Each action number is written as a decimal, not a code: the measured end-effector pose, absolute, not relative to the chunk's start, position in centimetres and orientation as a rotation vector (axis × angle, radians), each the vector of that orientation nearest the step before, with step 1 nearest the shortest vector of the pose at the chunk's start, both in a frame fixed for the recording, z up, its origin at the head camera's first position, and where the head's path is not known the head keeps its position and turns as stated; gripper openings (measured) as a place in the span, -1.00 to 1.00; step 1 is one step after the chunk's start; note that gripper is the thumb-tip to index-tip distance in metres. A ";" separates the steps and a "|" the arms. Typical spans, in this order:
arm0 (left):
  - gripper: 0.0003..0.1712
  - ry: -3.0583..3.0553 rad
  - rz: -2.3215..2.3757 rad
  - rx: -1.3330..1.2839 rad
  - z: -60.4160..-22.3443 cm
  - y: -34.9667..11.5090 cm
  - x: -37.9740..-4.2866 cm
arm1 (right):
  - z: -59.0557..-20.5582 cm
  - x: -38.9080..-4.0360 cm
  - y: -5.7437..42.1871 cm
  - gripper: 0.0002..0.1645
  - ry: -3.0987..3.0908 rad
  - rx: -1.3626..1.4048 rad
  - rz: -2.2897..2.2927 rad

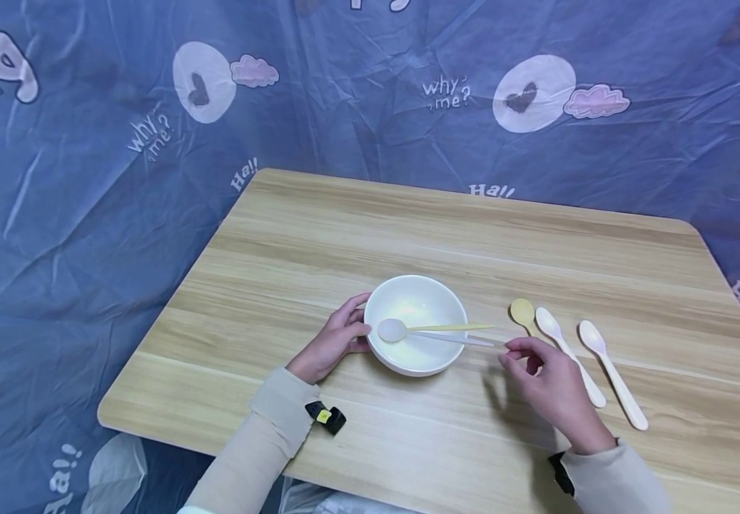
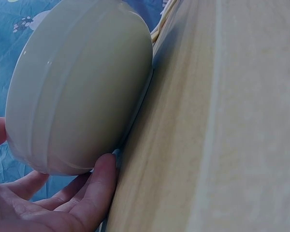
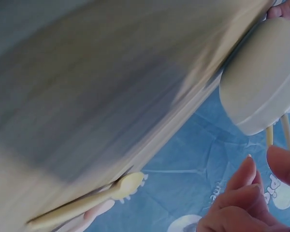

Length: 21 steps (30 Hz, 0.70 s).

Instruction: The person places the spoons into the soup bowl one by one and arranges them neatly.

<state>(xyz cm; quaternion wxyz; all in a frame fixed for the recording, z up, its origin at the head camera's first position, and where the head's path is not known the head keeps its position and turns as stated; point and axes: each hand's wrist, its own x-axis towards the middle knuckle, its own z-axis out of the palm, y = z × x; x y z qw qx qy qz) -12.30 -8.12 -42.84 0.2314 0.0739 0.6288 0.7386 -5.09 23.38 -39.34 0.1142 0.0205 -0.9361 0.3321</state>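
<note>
A white bowl (image 1: 416,300) stands on the wooden table, and my left hand (image 1: 339,334) grips it at the left side. My left thumb lies at the rim while the other fingers (image 2: 99,186) support the outer wall low down. Two spoons (image 1: 449,328) lie in the bowl, one with a yellow handle and one with a white handle, their handles sticking out over the right rim. Just beyond the handle ends is my right hand (image 1: 552,385), fingers loosely bent. In the right wrist view, a gap shows between its thumb and fingers, with nothing held.
Right of the bowl, a yellow spoon (image 1: 522,313) and a white spoon (image 1: 549,325) lie side by side, partly behind my right hand. Another white spoon (image 1: 612,375) lies farther right. A blue printed cloth (image 1: 370,100) hangs behind the table (image 1: 318,235).
</note>
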 end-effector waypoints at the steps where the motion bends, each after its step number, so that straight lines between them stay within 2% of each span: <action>1: -0.26 1.729 2.029 0.203 -42.8 -8.1 -12.3 | -39.4 -5.0 23.5 -0.83 -2.747 0.057 0.969; 21: -0.29 1.739 2.034 0.178 -43.0 -8.1 -12.3 | -39.6 -4.3 25.9 -0.81 -2.774 0.016 0.878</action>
